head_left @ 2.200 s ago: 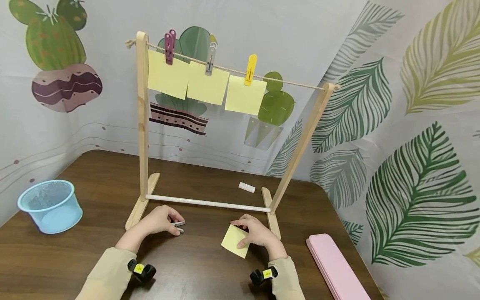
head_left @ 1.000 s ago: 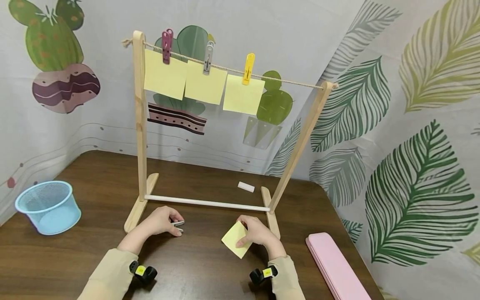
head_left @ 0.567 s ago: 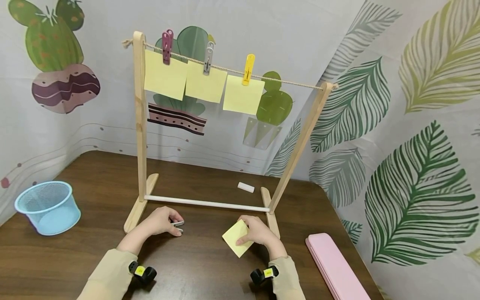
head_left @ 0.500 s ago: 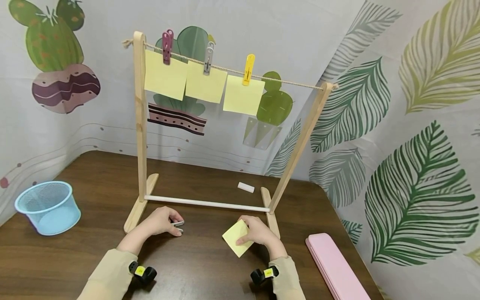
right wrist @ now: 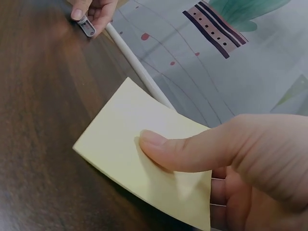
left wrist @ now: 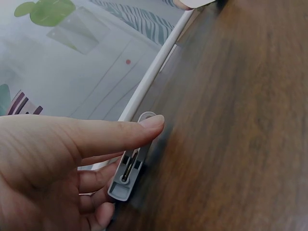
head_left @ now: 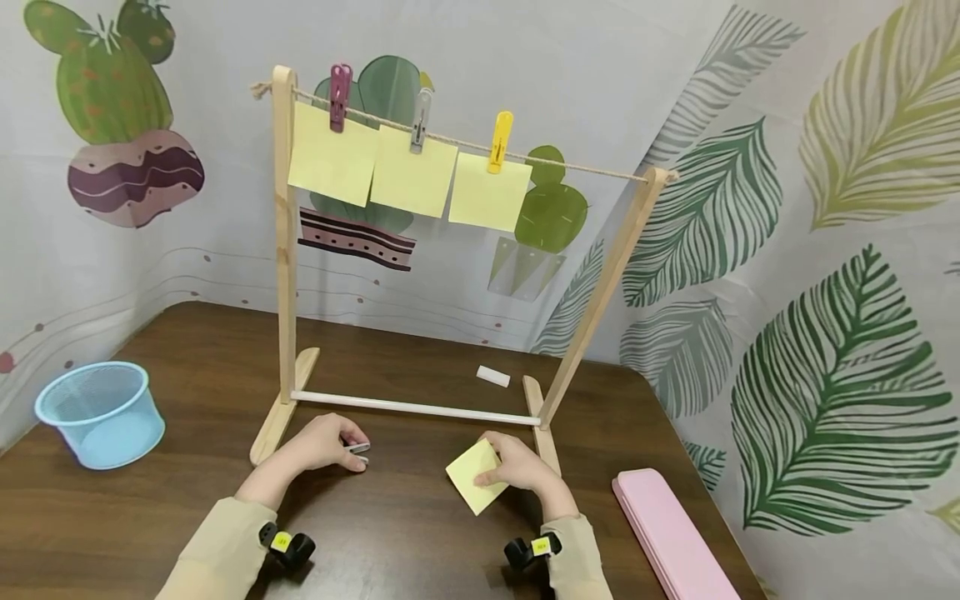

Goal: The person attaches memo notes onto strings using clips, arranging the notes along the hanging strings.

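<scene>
My left hand (head_left: 324,442) pinches a grey clothespin (left wrist: 129,166) between thumb and fingers, low over the table in front of the frame's left foot. My right hand (head_left: 517,467) holds a pad of yellow sticky notes (right wrist: 130,139), thumb on top and fingers behind it. Above, three yellow notes hang from a rope (head_left: 585,167): the left note (head_left: 333,158) under a purple clothespin (head_left: 340,96), the middle note (head_left: 414,175) under a grey clothespin (head_left: 421,121), the right note (head_left: 490,196) under a yellow clothespin (head_left: 500,140).
A wooden frame (head_left: 286,250) with a white crossbar (head_left: 412,407) stands across the table (head_left: 390,533). Behind the bar lies a small white block (head_left: 492,377). A blue mesh basket (head_left: 112,429) is at the left, and a pink case (head_left: 675,533) at the right edge.
My right hand has shifted its hold on the pad, which now lies turned further between thumb and fingers. The left hand stays nearly still with the grey clothespin; the hanging notes sway slightly.
</scene>
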`<state>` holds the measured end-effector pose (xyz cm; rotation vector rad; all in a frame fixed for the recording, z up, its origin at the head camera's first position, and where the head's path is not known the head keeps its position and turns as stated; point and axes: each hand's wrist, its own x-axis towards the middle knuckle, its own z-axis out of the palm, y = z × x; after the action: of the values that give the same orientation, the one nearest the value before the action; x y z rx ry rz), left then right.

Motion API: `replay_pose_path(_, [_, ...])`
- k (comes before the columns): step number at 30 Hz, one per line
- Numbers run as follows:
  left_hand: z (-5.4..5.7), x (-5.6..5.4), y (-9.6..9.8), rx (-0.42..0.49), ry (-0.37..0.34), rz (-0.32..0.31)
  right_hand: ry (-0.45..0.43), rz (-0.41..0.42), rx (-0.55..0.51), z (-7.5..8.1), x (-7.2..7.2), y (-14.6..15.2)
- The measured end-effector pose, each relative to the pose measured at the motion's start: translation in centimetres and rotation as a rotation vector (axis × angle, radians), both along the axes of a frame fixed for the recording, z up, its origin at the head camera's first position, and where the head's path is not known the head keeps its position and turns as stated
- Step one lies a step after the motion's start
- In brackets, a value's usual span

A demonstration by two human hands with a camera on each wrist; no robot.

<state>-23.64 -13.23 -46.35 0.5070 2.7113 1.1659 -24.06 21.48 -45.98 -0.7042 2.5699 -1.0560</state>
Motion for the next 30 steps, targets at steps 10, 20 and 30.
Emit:
replay_pose_path(10, [0.15, -0.13, 0.17, 0.028, -0.023, 0.007, -0.006, 0.007, -0.039, 0.10, 0.10, 0.35])
replay_pose_path(20, [0.15, -0.21, 0.66, 0.108, -0.015, -0.013, -0.054, 0.000, -0.169, 0.21, -0.05, 0.19])
replay_pose_path(30, [0.19, -0.34, 0.97, 0.169, -0.011, 0.006, -0.033, -0.019, -0.237, 0.48, -0.03, -0.03])
